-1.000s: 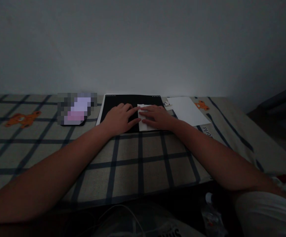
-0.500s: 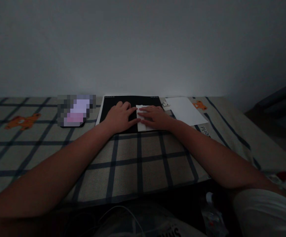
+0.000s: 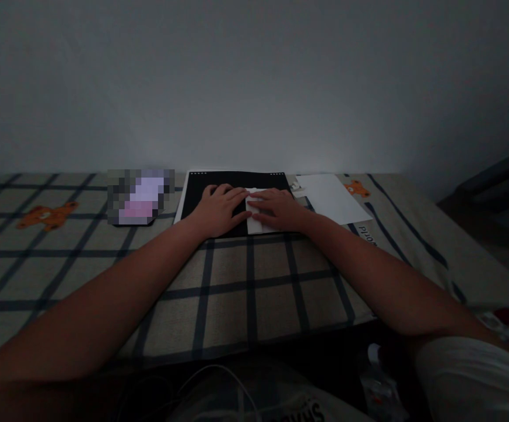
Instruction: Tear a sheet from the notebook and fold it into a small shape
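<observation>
A small folded white paper (image 3: 253, 227) lies on a black sheet (image 3: 241, 178) with rows of holes at its far corners. My right hand (image 3: 283, 210) rests flat over the paper, its fingers stretched out toward the left and covering most of it. On the black sheet, my left hand (image 3: 218, 212) has its fingers apart, with the fingertips at the paper's left edge. Whether they press on the paper or only touch it, I cannot tell.
A larger white sheet (image 3: 335, 199) lies to the right, with small white scraps (image 3: 296, 186) beside it. A phone-like object (image 3: 144, 196), blurred out, is on the left. Everything lies on a checked cloth (image 3: 228, 266) against a wall. A plastic bottle (image 3: 379, 384) is below the edge.
My left hand's fingers have straightened and reached farther right, to the paper's edge. The right hand stays over the paper. The whole view has shifted slightly.
</observation>
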`<action>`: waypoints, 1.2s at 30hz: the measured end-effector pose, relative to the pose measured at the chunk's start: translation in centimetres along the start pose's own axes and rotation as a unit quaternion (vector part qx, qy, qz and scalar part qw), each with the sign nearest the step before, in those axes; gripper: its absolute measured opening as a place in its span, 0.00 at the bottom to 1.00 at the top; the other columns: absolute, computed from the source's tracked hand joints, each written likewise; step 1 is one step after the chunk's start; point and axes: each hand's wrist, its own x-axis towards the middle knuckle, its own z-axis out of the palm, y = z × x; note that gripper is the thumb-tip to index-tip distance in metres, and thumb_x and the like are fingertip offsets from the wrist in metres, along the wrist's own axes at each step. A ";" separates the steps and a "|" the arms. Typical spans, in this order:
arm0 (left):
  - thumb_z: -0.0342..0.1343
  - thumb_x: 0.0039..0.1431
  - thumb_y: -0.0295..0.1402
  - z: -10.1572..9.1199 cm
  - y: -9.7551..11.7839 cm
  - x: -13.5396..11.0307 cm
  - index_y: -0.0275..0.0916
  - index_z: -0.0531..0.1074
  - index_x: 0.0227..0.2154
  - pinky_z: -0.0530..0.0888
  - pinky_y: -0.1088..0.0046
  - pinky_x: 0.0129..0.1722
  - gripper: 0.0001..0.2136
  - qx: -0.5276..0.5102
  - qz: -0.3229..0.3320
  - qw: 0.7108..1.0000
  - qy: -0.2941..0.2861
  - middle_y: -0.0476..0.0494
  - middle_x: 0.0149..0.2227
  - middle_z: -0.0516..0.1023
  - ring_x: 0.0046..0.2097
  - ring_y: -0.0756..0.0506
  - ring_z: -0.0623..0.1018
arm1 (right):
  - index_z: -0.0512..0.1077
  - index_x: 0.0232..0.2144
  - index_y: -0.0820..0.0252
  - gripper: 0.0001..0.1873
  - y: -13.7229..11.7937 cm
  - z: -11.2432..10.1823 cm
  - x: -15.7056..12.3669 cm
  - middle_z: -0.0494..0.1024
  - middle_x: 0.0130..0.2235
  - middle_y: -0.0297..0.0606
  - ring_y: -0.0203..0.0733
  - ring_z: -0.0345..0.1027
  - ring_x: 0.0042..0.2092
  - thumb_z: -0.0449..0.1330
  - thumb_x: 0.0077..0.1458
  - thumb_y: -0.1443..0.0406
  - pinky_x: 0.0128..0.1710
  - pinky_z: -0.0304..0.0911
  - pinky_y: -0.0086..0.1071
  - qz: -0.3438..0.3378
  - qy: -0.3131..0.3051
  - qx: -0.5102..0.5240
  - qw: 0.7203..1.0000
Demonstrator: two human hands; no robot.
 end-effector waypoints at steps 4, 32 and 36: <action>0.43 0.67 0.49 0.0 0.0 0.0 0.44 0.63 0.62 0.56 0.48 0.58 0.26 0.001 0.000 1.000 -0.003 0.41 0.64 0.66 0.61 0.35 0.64 | 0.66 0.61 0.53 0.27 1.0 0.5 0.3 0.67 0.63 0.41 0.51 0.60 0.62 0.49 0.65 0.51 0.59 0.55 0.50 0.004 0.019 0.057 0.998; 0.39 0.68 0.50 0.1 -0.1 0.0 0.43 0.58 0.65 0.58 0.50 0.55 0.28 0.013 -0.002 1.000 -0.024 0.44 0.66 0.62 0.62 0.35 0.62 | 0.72 0.55 0.58 0.22 1.3 0.2 0.3 0.69 0.61 0.44 0.52 0.61 0.60 0.50 0.65 0.57 0.56 0.58 0.48 0.024 0.030 0.008 0.999; 0.39 0.67 0.52 -0.2 0.0 0.0 0.46 0.57 0.66 0.57 0.50 0.55 0.29 0.015 0.000 0.999 -0.038 0.44 0.67 0.60 0.62 0.35 0.61 | 0.71 0.56 0.58 0.24 1.2 0.1 0.2 0.69 0.62 0.44 0.52 0.61 0.60 0.51 0.64 0.55 0.56 0.57 0.48 0.023 0.017 0.012 1.000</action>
